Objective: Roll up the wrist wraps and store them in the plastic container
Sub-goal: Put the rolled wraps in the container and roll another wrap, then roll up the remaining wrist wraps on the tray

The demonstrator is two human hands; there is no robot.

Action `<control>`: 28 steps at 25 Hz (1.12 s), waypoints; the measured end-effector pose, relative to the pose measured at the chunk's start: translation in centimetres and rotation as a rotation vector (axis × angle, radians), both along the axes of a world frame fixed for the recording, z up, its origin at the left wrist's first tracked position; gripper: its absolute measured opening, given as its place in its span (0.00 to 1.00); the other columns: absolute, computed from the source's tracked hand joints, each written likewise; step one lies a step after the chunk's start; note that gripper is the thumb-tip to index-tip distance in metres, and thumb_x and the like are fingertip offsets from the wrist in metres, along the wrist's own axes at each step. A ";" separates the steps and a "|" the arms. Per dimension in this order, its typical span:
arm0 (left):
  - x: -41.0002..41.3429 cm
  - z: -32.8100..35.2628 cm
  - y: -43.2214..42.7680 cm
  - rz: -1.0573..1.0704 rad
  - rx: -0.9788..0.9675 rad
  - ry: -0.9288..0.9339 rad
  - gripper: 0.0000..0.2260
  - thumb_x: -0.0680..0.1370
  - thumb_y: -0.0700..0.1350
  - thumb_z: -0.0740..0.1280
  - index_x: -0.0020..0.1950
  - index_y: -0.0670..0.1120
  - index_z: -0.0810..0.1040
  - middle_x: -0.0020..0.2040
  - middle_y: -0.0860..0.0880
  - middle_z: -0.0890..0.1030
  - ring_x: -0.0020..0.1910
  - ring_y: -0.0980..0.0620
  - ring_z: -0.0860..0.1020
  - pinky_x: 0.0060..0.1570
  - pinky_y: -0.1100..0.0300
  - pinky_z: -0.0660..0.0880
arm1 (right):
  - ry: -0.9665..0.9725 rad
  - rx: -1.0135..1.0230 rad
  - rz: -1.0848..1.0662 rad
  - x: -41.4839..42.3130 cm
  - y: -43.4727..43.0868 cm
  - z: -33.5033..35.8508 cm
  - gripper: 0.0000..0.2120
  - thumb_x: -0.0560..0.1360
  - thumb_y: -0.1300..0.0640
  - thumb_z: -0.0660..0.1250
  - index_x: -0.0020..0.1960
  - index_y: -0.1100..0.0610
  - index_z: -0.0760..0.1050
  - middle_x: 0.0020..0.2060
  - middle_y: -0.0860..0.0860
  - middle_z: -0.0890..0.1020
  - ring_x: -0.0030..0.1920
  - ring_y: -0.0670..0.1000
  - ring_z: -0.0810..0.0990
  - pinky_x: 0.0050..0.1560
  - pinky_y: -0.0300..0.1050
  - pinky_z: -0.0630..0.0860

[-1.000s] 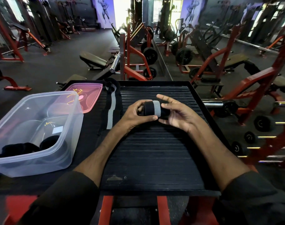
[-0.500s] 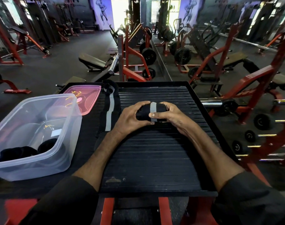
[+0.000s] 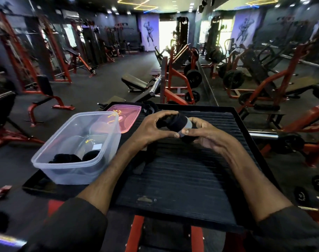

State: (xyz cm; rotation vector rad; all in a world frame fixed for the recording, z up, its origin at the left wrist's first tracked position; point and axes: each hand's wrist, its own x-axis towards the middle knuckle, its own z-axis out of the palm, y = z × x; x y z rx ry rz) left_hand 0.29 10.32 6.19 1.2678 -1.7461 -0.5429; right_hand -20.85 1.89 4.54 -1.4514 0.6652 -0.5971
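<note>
Both hands hold one rolled wrap [image 3: 175, 122] between them. The left hand [image 3: 149, 130] curls round the left end of the roll, with its fingers over the top and its thumb below. The right hand [image 3: 206, 133] holds the right end. Its thumb presses on a grey strip [image 3: 188, 124] that goes round the black roll. The two thumb tips sit just beside each other at the front of the roll. The roll is over the far middle of the black ribbed counter [image 3: 182, 179]. I cannot tell if it touches the counter.

Under the left arm a flat black wrap [image 3: 139, 169] lies on the counter, mostly hidden by the arm. To the left stands a clear plastic box [image 3: 51, 171], open at the top. Two black rolls [image 3: 68, 158] lie side by side in its near end. Just behind the box a pink lid [image 3: 127, 113] lies flat. Dark sleeves [image 3: 73, 224] cover the arms near the elbows. Red and black gym machines [image 3: 180, 77] stand on the dark floor all around the counter.
</note>
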 end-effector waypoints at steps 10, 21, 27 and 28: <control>7.4 5.0 7.7 0.164 -0.011 -0.013 0.23 0.70 0.37 0.79 0.64 0.40 0.81 0.61 0.42 0.83 0.62 0.45 0.81 0.63 0.48 0.78 | 0.203 -0.506 0.260 9.4 3.8 6.5 0.28 0.65 0.63 0.83 0.61 0.55 0.76 0.56 0.48 0.82 0.58 0.44 0.81 0.60 0.44 0.79; 14.5 5.8 14.9 0.441 -0.115 0.111 0.14 0.78 0.37 0.71 0.63 0.48 0.78 0.59 0.50 0.83 0.60 0.53 0.81 0.63 0.57 0.77 | 0.089 -0.509 0.335 19.8 7.8 8.5 0.23 0.65 0.68 0.81 0.53 0.55 0.75 0.48 0.48 0.82 0.50 0.45 0.80 0.48 0.37 0.78; 12.7 5.3 11.8 0.403 -0.092 0.215 0.14 0.81 0.36 0.67 0.66 0.41 0.76 0.58 0.49 0.81 0.54 0.64 0.80 0.55 0.66 0.77 | 0.090 -0.498 0.231 18.4 6.2 7.8 0.26 0.64 0.67 0.81 0.58 0.58 0.75 0.52 0.51 0.82 0.53 0.47 0.81 0.55 0.42 0.78; 11.8 5.2 10.7 0.383 -0.087 0.236 0.14 0.81 0.36 0.67 0.66 0.40 0.76 0.59 0.48 0.81 0.55 0.61 0.80 0.57 0.65 0.77 | 0.104 -0.493 0.187 17.4 5.3 7.6 0.29 0.63 0.66 0.82 0.60 0.59 0.75 0.55 0.53 0.83 0.56 0.49 0.82 0.58 0.45 0.79</control>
